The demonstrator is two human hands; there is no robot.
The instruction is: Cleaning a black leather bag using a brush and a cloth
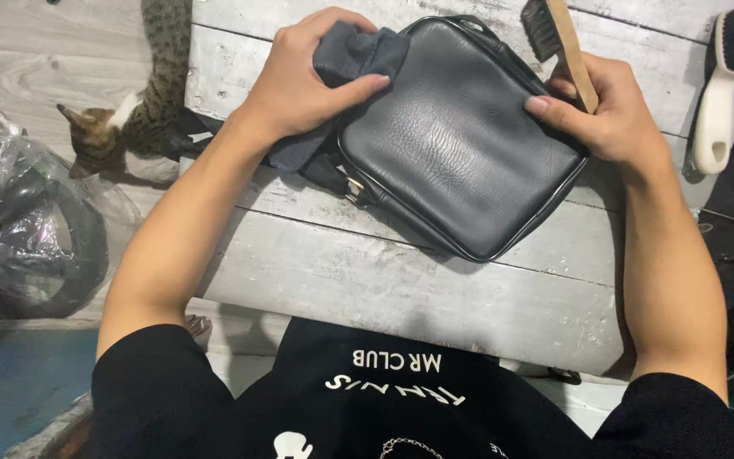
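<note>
Wiping stage on a black leather bag, lying flat and slightly tilted mid-table on the whitewashed wooden table. Left hand closed around a bunched dark grey cloth, pressing it onto the bag's far-left corner, thumb stretched out over the leather. Right hand bracing the bag's right edge, thumb on top, fingers curled shut around the wooden handle of a small dark-bristled brush, bristles pointing far and away from the leather. Judged: cloth pass in hand, brush parked in the grip. Any further stroke needs steady hold from the right side so the bag stays put, plus care around the metal buckle at the bag's left edge.

Far right on the table: second brush with pale handle, untouched. Left, off the table on the floor: striped cat, and a clear plastic bag of dark items. Near edge: black shirt of the wearer.
</note>
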